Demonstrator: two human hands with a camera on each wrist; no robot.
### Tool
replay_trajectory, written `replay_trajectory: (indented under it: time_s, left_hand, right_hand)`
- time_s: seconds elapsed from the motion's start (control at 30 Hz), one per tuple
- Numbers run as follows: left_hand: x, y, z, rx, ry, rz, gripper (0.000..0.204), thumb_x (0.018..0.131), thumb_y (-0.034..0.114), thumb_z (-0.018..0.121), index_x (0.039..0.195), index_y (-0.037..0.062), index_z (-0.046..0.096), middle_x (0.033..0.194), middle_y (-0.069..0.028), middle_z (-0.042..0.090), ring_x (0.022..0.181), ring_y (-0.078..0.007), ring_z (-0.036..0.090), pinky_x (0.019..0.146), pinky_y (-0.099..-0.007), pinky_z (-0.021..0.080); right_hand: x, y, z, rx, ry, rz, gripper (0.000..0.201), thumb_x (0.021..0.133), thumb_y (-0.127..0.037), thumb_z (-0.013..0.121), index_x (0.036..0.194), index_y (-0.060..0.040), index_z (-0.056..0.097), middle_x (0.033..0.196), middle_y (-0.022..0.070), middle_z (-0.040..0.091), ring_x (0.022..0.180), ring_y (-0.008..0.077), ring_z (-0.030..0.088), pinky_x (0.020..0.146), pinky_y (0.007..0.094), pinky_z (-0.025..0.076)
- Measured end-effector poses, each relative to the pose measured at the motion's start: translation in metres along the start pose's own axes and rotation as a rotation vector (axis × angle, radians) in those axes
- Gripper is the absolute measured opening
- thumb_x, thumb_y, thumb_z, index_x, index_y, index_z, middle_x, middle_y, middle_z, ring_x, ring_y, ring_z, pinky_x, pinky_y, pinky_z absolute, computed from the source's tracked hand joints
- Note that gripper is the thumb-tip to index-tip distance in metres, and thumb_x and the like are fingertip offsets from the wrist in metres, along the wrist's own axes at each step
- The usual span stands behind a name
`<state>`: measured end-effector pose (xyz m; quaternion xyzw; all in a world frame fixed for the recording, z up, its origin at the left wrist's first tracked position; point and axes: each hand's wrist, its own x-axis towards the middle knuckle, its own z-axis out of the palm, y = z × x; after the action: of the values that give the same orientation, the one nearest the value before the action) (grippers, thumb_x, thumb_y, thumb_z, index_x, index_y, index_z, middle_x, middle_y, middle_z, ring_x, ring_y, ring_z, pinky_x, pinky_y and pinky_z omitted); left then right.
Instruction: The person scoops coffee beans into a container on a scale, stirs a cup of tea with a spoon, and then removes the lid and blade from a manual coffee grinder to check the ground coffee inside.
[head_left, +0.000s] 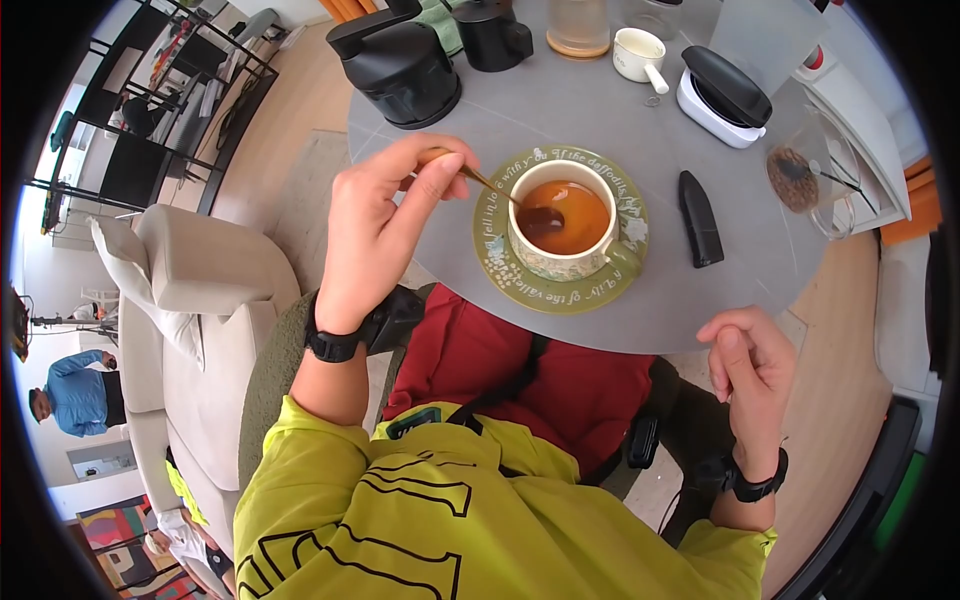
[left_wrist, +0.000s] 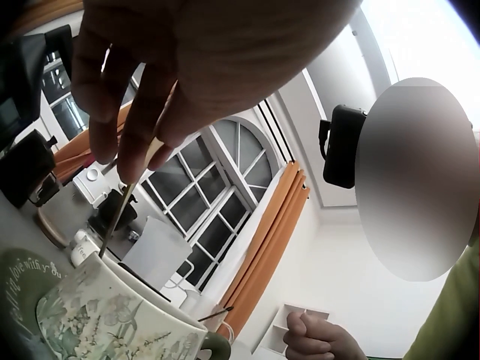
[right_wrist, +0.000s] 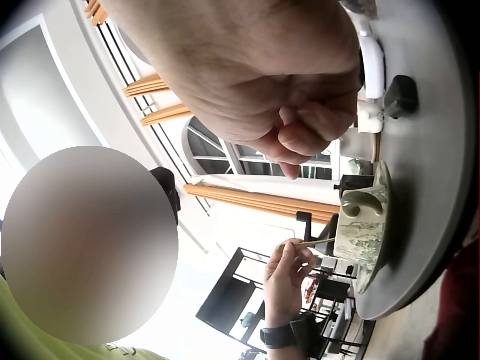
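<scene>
A floral cup [head_left: 560, 262] of amber liquid stands on a green saucer [head_left: 492, 255] with lettering around its rim. My left hand [head_left: 385, 220] pinches a gold spoon [head_left: 478, 178] between thumb and fingers, left of the cup; the spoon's dark bowl dips into the liquid. In the left wrist view the spoon [left_wrist: 118, 217] slants down behind the rim of the cup [left_wrist: 112, 315]. My right hand [head_left: 750, 365] hangs by the table's front right edge, fingers loosely curled and holding nothing; the right wrist view shows the same hand [right_wrist: 262, 82] away from the cup [right_wrist: 360, 232].
On the grey table [head_left: 420, 235] lies a black elongated object [head_left: 700, 220] right of the saucer. Behind stand a black kettle [head_left: 400, 75], a black pot [head_left: 490, 35], a small white cup [head_left: 638, 55], a white device with a black lid [head_left: 722, 95] and a clear container [head_left: 795, 180].
</scene>
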<state>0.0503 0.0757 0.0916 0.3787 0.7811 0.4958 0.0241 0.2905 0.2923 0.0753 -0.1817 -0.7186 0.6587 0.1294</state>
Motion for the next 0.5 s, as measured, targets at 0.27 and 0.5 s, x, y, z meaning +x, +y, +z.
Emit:
replay_trajectory:
  time_s: [0.27, 0.5]
  left_hand:
    - [0.001, -0.005, 0.012, -0.234, -0.104, -0.062, 0.017, 0.095, 0.010, 0.054, 0.099, -0.0017, 0.066, 0.078, -0.0034, 0.066, 0.074, -0.0077, 0.060, 0.067, -0.0224, 0.048]
    - [0.007, -0.009, 0.018, -0.186, -0.005, 0.028, 0.017, 0.095, 0.009, 0.055, 0.100, -0.0012, 0.067, 0.080, -0.0047, 0.067, 0.074, -0.0083, 0.060, 0.068, -0.0233, 0.049]
  right_hand:
    - [0.000, 0.001, 0.001, -0.002, -0.005, 0.014, 0.018, 0.097, -0.014, 0.052, 0.091, 0.0007, 0.061, 0.063, -0.0027, 0.048, 0.047, 0.0020, 0.038, 0.043, 0.0177, 0.025]
    - [-0.001, 0.001, -0.001, 0.000, -0.002, 0.002, 0.018, 0.097, -0.013, 0.052, 0.091, 0.0004, 0.061, 0.068, -0.0015, 0.054, 0.047, 0.0020, 0.039, 0.043, 0.0176, 0.026]
